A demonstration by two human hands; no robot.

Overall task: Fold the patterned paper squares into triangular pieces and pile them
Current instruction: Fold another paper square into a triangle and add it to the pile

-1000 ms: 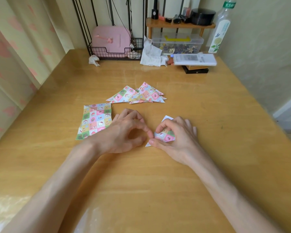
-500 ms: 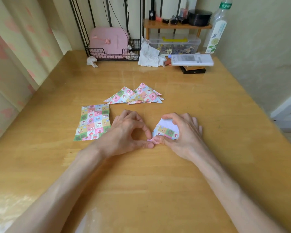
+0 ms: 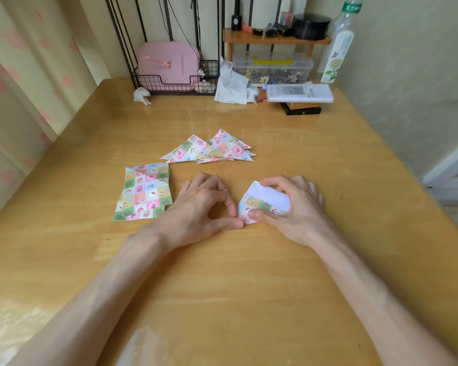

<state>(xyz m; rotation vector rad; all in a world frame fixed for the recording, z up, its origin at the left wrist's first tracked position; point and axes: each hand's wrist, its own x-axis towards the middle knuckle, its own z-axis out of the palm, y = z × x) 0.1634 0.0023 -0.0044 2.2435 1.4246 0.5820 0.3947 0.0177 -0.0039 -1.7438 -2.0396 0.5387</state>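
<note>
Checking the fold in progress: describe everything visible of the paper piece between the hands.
The paper piece is thin: pastel checks on one face, white on the other. Half folded, white flap raised at its far side, it rests on the wooden table. The right hand pinches it; the left hand holds its near corner.

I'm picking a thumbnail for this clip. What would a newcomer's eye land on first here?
First the two hands at centre frame: the right hand pinches a half-folded square, white underside showing, while the left hand brings thumb and forefinger to its near corner. Next, the bright pile of folded triangles just beyond them, and the stack of flat patterned squares on the left hand's outer side.
</note>
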